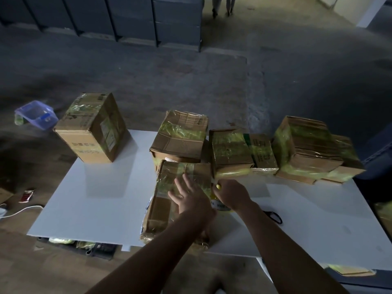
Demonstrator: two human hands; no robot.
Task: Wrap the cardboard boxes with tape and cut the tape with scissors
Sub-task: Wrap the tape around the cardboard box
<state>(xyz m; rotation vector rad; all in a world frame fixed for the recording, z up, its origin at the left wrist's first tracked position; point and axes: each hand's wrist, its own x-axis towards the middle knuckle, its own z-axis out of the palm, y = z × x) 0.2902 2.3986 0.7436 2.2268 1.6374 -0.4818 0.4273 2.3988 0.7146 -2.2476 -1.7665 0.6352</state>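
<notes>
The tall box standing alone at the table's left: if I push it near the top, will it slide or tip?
The tall box stands on a narrow base, so a high push would probably tip it. Its taped top looks glossy, perhaps slippery. Weight cannot be judged.

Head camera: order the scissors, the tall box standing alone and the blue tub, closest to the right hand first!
From the right hand, which holds the tape roll:
1. Scissors, just to its right on the table.
2. Tall box, at the table's far left corner.
3. Blue tub, off the table, farther left.
</notes>
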